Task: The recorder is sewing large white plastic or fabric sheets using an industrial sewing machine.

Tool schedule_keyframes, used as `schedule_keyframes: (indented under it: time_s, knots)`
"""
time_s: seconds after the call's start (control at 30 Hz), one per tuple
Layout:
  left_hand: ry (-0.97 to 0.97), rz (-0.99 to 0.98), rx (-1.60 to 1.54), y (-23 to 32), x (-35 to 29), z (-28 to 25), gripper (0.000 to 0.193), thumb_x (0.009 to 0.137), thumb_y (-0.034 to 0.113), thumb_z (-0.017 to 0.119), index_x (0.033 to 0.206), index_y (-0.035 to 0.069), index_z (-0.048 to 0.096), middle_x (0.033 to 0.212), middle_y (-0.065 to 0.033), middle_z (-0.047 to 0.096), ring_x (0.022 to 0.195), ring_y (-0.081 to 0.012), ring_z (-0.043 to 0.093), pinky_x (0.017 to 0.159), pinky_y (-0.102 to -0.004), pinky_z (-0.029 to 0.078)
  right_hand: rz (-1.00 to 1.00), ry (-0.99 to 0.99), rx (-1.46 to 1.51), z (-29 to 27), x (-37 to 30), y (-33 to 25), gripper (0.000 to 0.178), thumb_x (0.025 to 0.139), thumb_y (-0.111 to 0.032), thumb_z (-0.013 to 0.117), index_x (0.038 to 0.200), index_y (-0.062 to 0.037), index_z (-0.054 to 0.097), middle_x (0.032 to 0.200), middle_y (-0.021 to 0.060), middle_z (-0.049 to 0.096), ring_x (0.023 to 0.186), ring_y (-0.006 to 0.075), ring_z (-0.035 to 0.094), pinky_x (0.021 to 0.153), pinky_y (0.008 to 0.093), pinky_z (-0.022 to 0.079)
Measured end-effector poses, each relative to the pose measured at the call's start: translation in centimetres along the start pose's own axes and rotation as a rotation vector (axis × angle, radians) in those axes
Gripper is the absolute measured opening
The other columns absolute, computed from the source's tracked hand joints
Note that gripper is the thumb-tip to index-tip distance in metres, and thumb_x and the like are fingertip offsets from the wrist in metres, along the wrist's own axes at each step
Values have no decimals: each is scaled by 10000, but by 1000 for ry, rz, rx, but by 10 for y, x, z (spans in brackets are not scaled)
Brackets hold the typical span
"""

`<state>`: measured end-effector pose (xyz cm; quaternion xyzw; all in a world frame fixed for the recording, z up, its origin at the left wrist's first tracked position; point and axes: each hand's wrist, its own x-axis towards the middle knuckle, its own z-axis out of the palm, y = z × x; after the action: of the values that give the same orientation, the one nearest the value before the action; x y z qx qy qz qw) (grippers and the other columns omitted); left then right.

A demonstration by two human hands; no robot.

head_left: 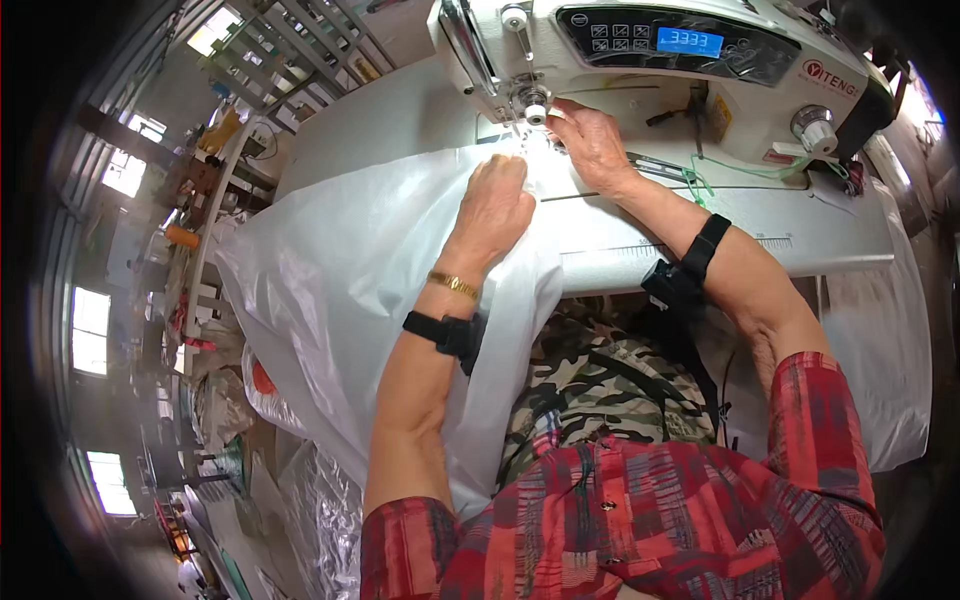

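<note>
A white sewing machine [740,110] with a lit control panel stands at the far side of its table. White sheet material [340,240] spreads over the table's left half and hangs down its front edge. My left hand [492,205] is closed on the sheet's edge, just in front of the needle area. Beside the needle, on its right, my right hand [592,145] has its fingers bent and pressed together by the presser foot. Bright glare washes out the spot between both hands, so whatever the right fingertips hold cannot be made out.
Green thread [700,180] trails across the machine bed. A ruler scale [640,246] runs along the table's front edge. Clear plastic wrapping [335,520] lies low at the left. Behind it are cluttered shelves [215,190] and a metal rack [290,55].
</note>
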<state>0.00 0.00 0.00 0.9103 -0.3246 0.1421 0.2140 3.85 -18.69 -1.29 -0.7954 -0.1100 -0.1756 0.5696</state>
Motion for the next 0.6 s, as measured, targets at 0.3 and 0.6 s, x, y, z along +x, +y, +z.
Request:
schedule_keyframes:
  time_s: [0.3,0.6]
  knots:
    - [33,82,-11,6,-19,-10,236,768,32,505,996,-23,527,1051,-214,533,1023,-401,514,955,-490,419,-21,-10,110,8,0,4,499,951,-352,561,1195,77,631,831,179,701,768,240,653,794,361,493]
    - [18,38,-43,4,-13,-7,294,785,36,467,1059,-39,545,1081,-212,559,1038,-392,542,933,-477,442,36,-80,73,-1,-4,-2,532,988,-326,512,1387,26,502,843,148,730,756,188,678,747,316,526]
